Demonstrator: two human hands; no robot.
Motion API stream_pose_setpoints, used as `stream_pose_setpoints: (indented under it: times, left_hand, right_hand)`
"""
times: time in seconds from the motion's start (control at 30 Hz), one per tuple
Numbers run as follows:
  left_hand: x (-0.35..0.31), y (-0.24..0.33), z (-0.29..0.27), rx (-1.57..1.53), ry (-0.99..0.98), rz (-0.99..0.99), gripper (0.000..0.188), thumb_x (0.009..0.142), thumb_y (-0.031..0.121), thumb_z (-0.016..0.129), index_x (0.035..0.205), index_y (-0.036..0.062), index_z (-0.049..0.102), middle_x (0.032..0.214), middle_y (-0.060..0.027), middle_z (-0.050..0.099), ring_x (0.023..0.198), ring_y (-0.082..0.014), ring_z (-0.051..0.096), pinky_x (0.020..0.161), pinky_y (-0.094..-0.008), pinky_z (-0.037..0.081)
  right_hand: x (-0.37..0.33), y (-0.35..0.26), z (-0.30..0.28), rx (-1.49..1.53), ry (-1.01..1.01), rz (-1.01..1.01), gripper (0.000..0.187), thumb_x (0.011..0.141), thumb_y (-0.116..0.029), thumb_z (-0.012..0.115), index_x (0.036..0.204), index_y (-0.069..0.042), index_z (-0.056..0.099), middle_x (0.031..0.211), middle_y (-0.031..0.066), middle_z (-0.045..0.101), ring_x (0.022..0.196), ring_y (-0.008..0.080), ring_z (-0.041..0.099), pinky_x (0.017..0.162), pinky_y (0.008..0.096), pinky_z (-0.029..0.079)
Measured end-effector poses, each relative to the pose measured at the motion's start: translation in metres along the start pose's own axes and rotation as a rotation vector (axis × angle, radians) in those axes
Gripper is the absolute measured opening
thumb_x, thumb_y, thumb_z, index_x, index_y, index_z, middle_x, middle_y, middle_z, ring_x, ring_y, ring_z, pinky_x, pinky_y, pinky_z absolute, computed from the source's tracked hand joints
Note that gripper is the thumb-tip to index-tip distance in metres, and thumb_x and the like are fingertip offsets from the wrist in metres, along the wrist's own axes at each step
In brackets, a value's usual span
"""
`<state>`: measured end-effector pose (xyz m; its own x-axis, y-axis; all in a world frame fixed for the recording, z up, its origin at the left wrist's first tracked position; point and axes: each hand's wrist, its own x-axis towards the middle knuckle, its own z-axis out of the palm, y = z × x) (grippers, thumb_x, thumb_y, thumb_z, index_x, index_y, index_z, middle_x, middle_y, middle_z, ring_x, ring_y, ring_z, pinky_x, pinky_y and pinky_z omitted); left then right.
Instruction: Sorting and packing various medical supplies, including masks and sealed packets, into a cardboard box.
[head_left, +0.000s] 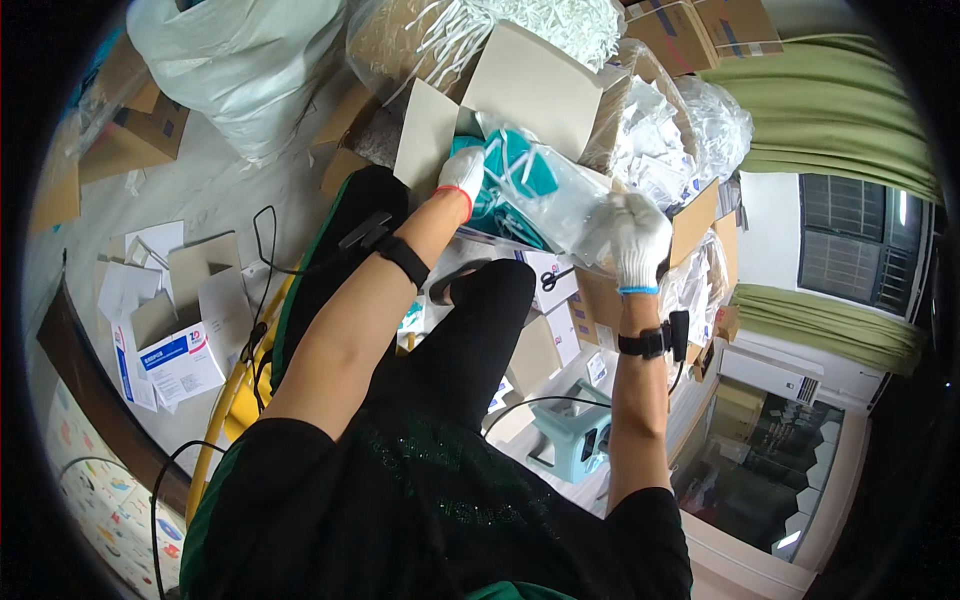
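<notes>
White knit gloves on both hands, left hand cuffed in red, right hand cuffed in blue. Clear plastic bag with teal cloth and white straps inside. Brown cardboard box, flaps pale grey-brown. Black wristbands, black trousers, black top flecked green. Small white carton with a blue band and red mark. Grey floor. Olive-green curtain. Translucent white sack.

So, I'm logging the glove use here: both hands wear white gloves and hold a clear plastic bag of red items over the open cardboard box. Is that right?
Not quite: the items in the clear plastic bag are teal, not red, as the head view shows. The rest holds: the left hand and right hand wear white gloves and hold the bag over the open cardboard box.
</notes>
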<state>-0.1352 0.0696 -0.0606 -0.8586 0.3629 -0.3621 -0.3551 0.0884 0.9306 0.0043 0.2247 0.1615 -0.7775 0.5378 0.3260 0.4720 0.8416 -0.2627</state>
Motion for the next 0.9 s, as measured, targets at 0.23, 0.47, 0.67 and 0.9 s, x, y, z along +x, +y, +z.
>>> stream_pose_setpoints:
  times: [0.23,0.47,0.67,0.9]
  left_hand:
    - [-0.034,0.033,0.003,-0.41,-0.002,-0.139,0.033,0.085,0.023,0.069,0.105,-0.0024,0.065,0.082,-0.0141,0.071,0.069,-0.0263,0.066,0.068,-0.0385,0.052]
    - [-0.029,0.041,-0.001,0.16,0.28,0.123,0.026,0.086,0.016,0.062,0.109,0.0062,0.064,0.105,-0.0227,0.068,0.094,-0.0377,0.068,0.083,-0.049,0.052]
    - [-0.061,0.071,0.0,0.716,0.419,0.699,0.031,0.084,0.017,0.069,0.114,0.0149,0.067,0.105,-0.0122,0.067,0.094,-0.0336,0.066,0.086,-0.0409,0.052]
    - [-0.097,0.149,0.003,-0.132,0.024,0.735,0.01,0.088,0.008,0.069,0.097,0.0068,0.071,0.095,-0.0084,0.07,0.075,-0.0209,0.066,0.067,-0.0294,0.051]
  right_hand:
    - [0.003,-0.007,-0.024,0.15,0.011,0.222,0.02,0.094,-0.017,0.068,0.093,0.001,0.074,0.071,-0.0001,0.065,0.07,0.0062,0.051,0.065,0.0248,0.043]
    - [0.012,0.041,-0.072,0.572,0.142,0.382,0.014,0.098,-0.013,0.062,0.095,-0.002,0.07,0.07,-0.005,0.056,0.057,0.0031,0.043,0.049,0.021,0.029]
    - [0.007,0.09,-0.08,0.939,0.102,0.473,0.01,0.098,-0.013,0.061,0.096,-0.006,0.067,0.07,-0.0053,0.053,0.054,0.0054,0.041,0.049,0.0221,0.032]
    - [-0.006,0.072,-0.069,0.85,0.066,0.354,0.011,0.095,-0.003,0.055,0.089,-0.009,0.062,0.07,-0.0069,0.045,0.055,0.0042,0.035,0.048,0.0208,0.028]
